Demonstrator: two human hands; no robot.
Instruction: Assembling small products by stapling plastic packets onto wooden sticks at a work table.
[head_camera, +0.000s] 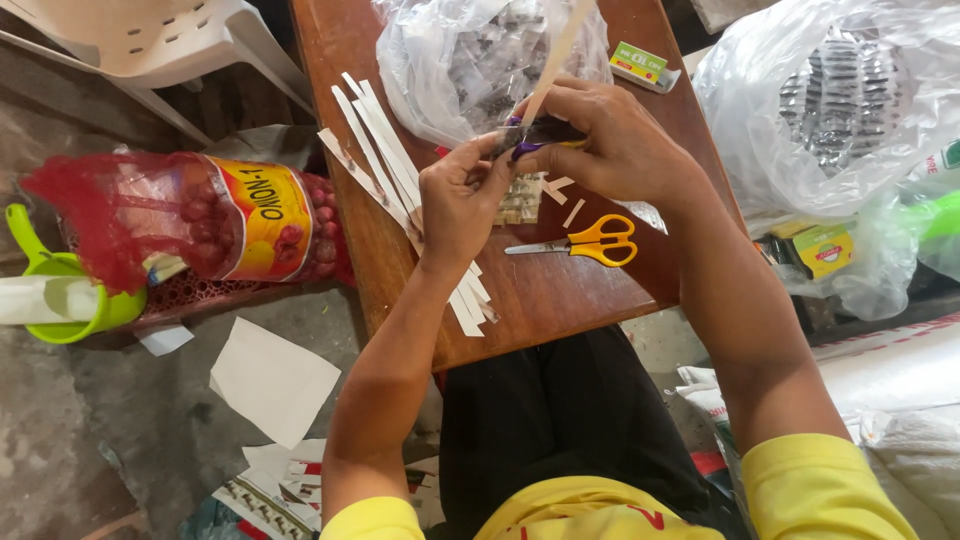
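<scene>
Over a small wooden table (560, 290), my right hand (615, 140) grips a purple-handled tool (535, 138), probably scissors or a stapler, with a long pale paper strip (555, 60) rising from it. My left hand (462, 195) pinches the lower end of that strip at the tool's tip. A small printed paper piece (522, 200) hangs just under the hands. Several white paper strips (385, 160) lie fanned out left of my left hand. Yellow-handled scissors (590, 243) rest on the table below my right hand.
A clear plastic bag of small packets (460, 60) sits at the table's far end, a small green box (640, 63) beside it. Larger plastic bags (850, 110) stand at right. At left are a red net sack (180, 220), a green jug (60, 290), a white chair (160, 40) and paper scraps (270, 380).
</scene>
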